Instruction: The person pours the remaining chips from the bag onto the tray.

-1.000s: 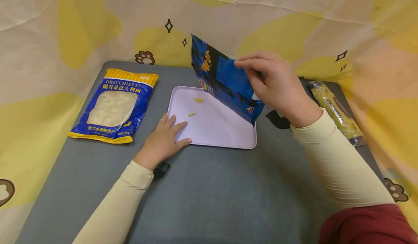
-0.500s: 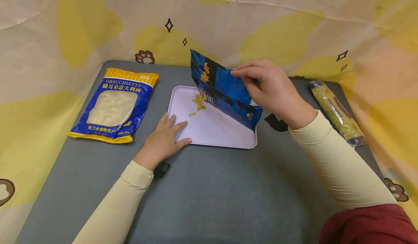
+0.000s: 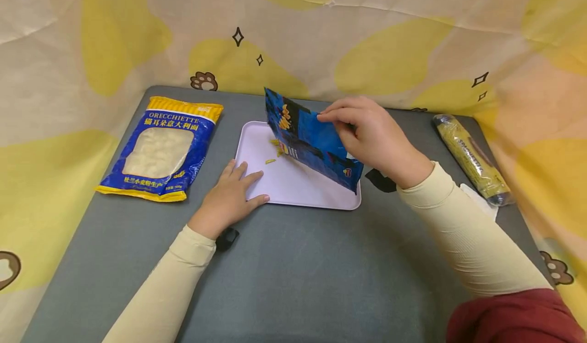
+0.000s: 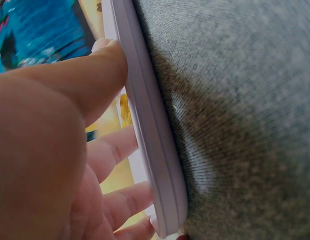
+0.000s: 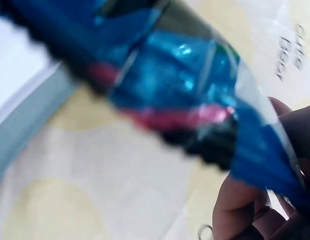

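A blue and black chip bag [image 3: 316, 139] leans over a pale lilac tray [image 3: 316, 195], its lower left end close to the tray surface. My right hand [image 3: 373, 136] pinches the bag by its upper edge. Several thin yellow chip sticks [image 3: 270, 161] lie on the left part of the tray, some partly hidden behind the bag. My left hand [image 3: 229, 195] rests with spread, straight fingers over the tray's front left corner. In the left wrist view, its thumb and fingertips touch the tray rim [image 4: 150, 130]. The right wrist view shows the bag's crimped edge [image 5: 195, 152] up close.
A blue and yellow orecchiette bag [image 3: 158, 149] lies left of the tray. At the right edge of the grey table [image 3: 312, 271] lies a spaghetti pack [image 3: 477, 162], with a white piece [image 3: 483, 208] beside it. A patterned cloth [image 3: 293, 6] hangs behind the table.
My right hand has come down and slightly left with the chip bag, lowering it toward the tray. More yellow sticks have appeared on the tray. The left hand has stayed still.
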A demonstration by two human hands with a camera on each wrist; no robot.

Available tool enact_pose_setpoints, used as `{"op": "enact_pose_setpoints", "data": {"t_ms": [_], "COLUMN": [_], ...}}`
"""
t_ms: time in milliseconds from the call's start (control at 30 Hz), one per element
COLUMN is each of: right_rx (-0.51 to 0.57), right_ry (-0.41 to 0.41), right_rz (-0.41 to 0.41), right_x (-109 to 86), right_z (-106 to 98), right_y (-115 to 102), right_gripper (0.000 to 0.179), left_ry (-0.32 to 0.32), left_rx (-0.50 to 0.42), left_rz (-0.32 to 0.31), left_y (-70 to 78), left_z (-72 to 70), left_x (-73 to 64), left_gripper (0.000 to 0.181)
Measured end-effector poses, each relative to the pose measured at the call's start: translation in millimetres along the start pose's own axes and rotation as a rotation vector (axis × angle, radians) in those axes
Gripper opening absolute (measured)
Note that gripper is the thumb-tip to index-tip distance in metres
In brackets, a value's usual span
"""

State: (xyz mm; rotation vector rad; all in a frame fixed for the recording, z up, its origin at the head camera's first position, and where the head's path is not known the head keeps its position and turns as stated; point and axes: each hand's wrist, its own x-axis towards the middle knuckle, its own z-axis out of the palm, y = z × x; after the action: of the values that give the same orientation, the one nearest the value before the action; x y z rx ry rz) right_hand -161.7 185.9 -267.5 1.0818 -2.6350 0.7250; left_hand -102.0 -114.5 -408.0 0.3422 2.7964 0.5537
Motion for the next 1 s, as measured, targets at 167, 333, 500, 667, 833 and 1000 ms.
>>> {"op": "enact_pose_setpoints", "data": {"t_ms": [167, 333, 500, 667, 833, 1000], "right_rx": [0.012, 0.006, -0.022, -0.008, 0.0, -0.039], "right_ry": [0.097, 0.07, -0.071, 0.043, 0.043, -0.111], "right_rz": [0.04, 0.026, 0.032, 0.039, 0.059, 0.046], "right_x": [1.3, 1.1, -4.9, -3.1, -1.7, -2.7], "right_z": [-21, -16, 2, -16, -23, -10], "right_y": [-9, -7, 0, -4, -8, -2], "right_gripper": [0.029, 0.029, 0.032, 0.029, 0.029, 0.031], "left_ry": [-0.021, -0.027, -0.016, -0.017, -0.027, -0.009], "left_rx": [0.008, 0.012, 0.01, 0.006, -0.001, 0.004], "left_rz": [-0.012, -0.015, -0.005, -0.005, -0.014, 0.006], "left_y": [0.4, -0.3, 0.3, 0.4, 0.4, 0.9], "left_z": [-0.8, -1.5, -0.9, 1.0, 0.9, 1.0], "left_x": [0.3, 0.0, -0.2, 0.4, 0.1, 0.2], "left_gripper": [0.072, 0.072, 0.071, 0.071, 0.072, 0.071]}}
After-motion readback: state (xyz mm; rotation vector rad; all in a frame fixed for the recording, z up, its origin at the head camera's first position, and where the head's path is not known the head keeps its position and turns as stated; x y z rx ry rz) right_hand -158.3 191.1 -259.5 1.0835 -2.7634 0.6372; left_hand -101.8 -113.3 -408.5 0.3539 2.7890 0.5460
